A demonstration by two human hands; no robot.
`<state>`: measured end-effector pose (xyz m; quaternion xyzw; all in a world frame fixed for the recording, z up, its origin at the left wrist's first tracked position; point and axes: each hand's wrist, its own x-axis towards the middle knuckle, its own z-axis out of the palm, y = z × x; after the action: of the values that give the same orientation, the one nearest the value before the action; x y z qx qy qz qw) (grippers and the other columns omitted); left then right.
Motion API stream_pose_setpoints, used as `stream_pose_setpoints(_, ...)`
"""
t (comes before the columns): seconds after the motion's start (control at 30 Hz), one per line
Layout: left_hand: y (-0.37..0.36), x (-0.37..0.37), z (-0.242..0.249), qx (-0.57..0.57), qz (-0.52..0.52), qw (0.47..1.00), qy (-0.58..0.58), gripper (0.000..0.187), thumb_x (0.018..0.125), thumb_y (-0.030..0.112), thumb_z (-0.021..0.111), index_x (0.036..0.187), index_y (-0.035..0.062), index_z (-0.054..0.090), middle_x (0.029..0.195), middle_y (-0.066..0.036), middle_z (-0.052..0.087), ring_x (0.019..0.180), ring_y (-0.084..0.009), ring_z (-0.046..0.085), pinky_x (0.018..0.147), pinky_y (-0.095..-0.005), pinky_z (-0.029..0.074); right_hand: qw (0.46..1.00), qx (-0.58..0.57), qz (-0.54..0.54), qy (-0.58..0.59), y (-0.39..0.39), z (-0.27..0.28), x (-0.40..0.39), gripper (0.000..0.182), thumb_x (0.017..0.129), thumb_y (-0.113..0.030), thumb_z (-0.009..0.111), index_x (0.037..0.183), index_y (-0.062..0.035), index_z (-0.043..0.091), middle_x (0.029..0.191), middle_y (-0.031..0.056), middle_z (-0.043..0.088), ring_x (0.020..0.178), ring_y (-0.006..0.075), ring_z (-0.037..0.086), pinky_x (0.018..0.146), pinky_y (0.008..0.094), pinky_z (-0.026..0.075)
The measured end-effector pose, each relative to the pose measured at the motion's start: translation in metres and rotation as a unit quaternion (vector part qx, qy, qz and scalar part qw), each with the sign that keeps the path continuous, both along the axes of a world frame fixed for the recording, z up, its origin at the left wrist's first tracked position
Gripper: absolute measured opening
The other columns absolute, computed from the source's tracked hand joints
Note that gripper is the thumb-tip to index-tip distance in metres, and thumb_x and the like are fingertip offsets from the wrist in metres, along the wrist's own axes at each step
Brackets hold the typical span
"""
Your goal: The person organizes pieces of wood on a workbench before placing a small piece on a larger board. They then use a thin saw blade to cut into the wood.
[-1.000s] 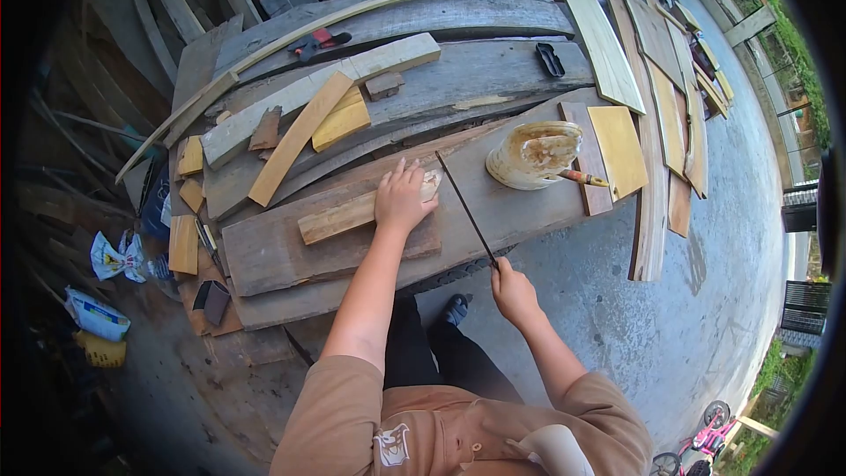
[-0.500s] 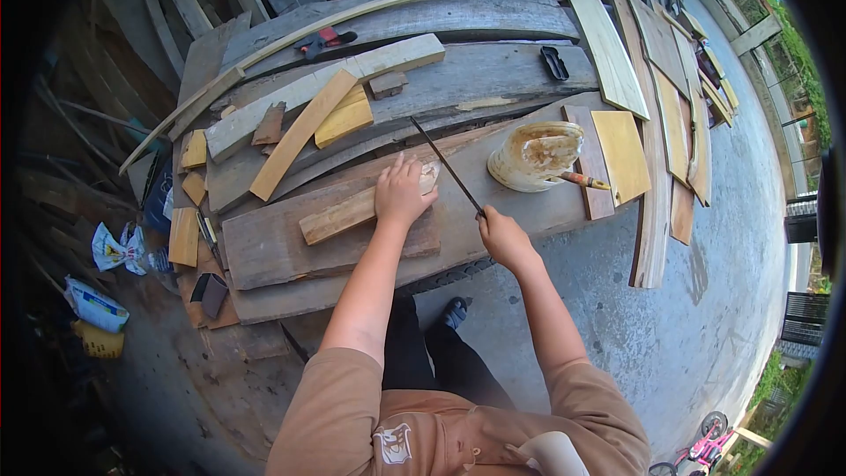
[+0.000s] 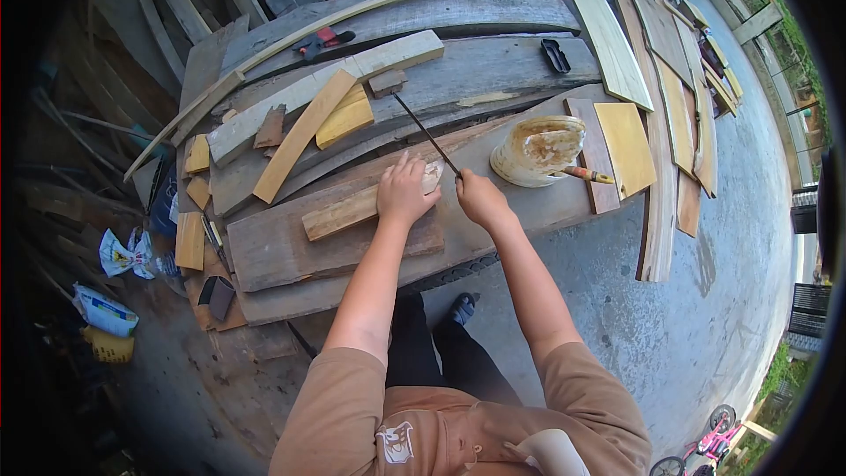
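The left hand lay palm down over the right part of a pale, roughly squared wooden block, its fingers reaching across the top, holding the block against a wide, weathered brown board. The right hand was closed around the near end of a long, thin, dark, rod-like tool. The 2 hands were just beside each other but apart.

The block lay in front of the person, its long axis running from lower left to upper right in the head view. The tool slanted from the right hand toward the upper left, roughly crosswise to that axis, and passed just off the block's right end. Whether it touched that end could not be told. The left hand was the nearer of the 2 to the block, being on it; the right hand was just beyond the right end.

The tool's far tip showed close to a small, rough, grey-brown wood scrap. To the right of both hands stood a white plastic container with brown stains, with a wooden-handled brush beside it.
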<state>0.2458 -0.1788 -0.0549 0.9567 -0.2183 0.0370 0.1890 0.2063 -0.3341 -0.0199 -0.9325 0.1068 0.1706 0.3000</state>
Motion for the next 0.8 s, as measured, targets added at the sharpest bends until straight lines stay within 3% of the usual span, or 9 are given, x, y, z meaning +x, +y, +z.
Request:
stream_pose_setpoints(0.2, -0.001, 0.0, 0.001, 0.003, 0.002, 1.0, 0.011, 0.049, 0.065, 0.035, 0.07, 0.104, 0.0068, 0.058, 0.123, -0.009, 0.055, 0.122, -0.0253, 0.044, 0.096, -0.0379, 0.037, 0.999, 0.011, -0.017, -0.026, 0.001, -0.007, -0.016, 0.027, 0.09, -0.024, 0.039, 0.097, -0.0022, 0.053, 0.085, 0.0255, 0.062, 0.082, 0.0425, 0.059, 0.074, 0.0505, 0.046)
stream_pose_setpoints(0.5, -0.001, 0.0, 0.002, 0.006, 0.003, 1.0, 0.029, 0.047, 0.068, 0.034, 0.069, 0.104, 0.0074, 0.057, 0.126, -0.009, 0.053, 0.124, -0.0256, 0.042, 0.097, -0.0385, 0.036, 0.996, 0.006, -0.058, 0.07, -0.035, 0.04, -0.14, 0.026, 0.092, -0.027, 0.04, 0.097, -0.003, 0.048, 0.081, 0.0273, 0.06, 0.08, 0.0453, 0.057, 0.072, 0.0524, 0.045)
stream_pose_setpoints(0.63, 0.0, 0.0, 0.001, 0.004, -0.001, 1.0, 0.026, 0.048, 0.068, 0.035, 0.069, 0.105, 0.0071, 0.057, 0.126, -0.009, 0.053, 0.124, -0.0254, 0.042, 0.097, -0.0387, 0.035, 0.998, 0.001, -0.031, 0.06, -0.032, 0.036, -0.111, 0.027, 0.092, -0.027, 0.039, 0.097, -0.0032, 0.05, 0.083, 0.0272, 0.061, 0.081, 0.045, 0.058, 0.072, 0.0521, 0.045)
stream_pose_setpoints(0.8, 0.0, -0.001, -0.002, 0.003, -0.001, 1.0, 0.017, 0.05, 0.067, 0.035, 0.07, 0.106, 0.0069, 0.057, 0.125, -0.009, 0.053, 0.124, -0.0253, 0.042, 0.098, -0.039, 0.036, 1.0, 0.001, -0.001, -0.013, -0.007, 0.003, -0.018, 0.026, 0.09, -0.024, 0.038, 0.096, -0.0021, 0.052, 0.085, 0.0261, 0.062, 0.082, 0.0435, 0.059, 0.075, 0.0507, 0.046)
